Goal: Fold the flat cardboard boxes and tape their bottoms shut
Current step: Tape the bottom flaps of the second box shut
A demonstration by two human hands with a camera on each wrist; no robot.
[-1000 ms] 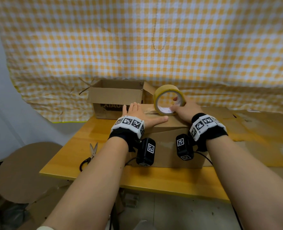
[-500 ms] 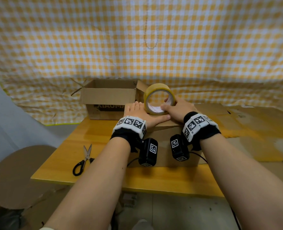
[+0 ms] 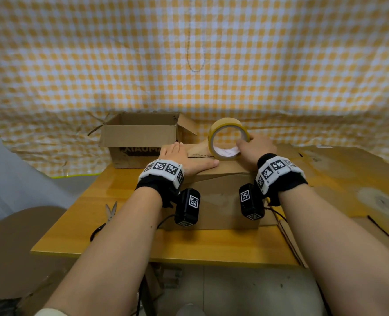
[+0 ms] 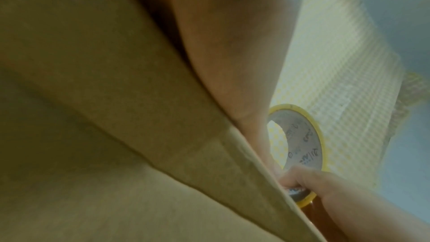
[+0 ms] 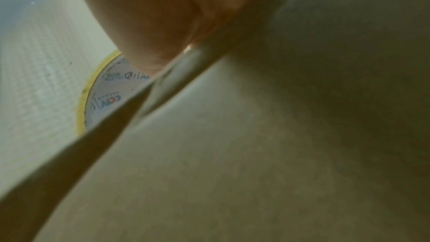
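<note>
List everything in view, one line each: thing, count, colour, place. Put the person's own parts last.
cardboard box: one, brown, middle of the table, flaps closed on top, under both hands.
tape roll: one, yellow with a white core, standing on edge on that box.
open box: one, brown, rear left of the table, flaps up.
flat cardboard: sheets, number unclear, brown, right side of the table.
scissors: one pair, black handles, left of the table, partly behind the left forearm.
table: one, orange-yellow wood.
checked cloth: one, yellow and white, hanging behind.
left hand: flat on the box top.
right hand: holds the tape roll.
</note>
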